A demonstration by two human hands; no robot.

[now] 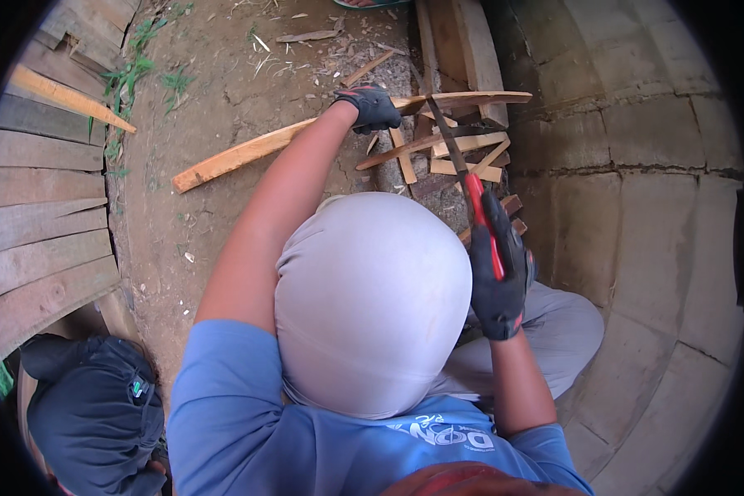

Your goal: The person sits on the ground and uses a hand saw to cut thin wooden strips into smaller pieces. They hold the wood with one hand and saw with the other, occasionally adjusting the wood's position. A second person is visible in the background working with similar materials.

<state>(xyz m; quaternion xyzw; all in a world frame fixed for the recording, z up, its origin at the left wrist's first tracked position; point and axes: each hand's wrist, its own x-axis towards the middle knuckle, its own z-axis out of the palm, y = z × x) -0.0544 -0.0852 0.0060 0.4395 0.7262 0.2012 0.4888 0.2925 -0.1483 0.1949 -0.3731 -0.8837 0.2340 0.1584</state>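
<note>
Beyond the raised knee in grey cloth (pixel 372 306): the left hand (pixel 373 109), in a black work glove with red at the cuff, grasps a long, narrow, pale wooden plank (pixel 248 152) from above.
Plank: runs through the left grip, its longer part reaching to the left and nearer the body, its shorter part to the right, toward a wooden beam (pixel 481 54).
Right hand: the right hand (pixel 502 273), gloved in black, is closed around the handle of a red-handled handsaw with a dark metal blade (pixel 457 153).
Saw: points forward from the right grip; its blade crosses the plank just right of the left hand. Depth of any cut: cannot tell.
Offcuts: short pale wood pieces (pixel 469 143) lie heaped beyond the right grip.
Wall: grey concrete blocks (pixel 649 223) stand right of the right grip.
</note>
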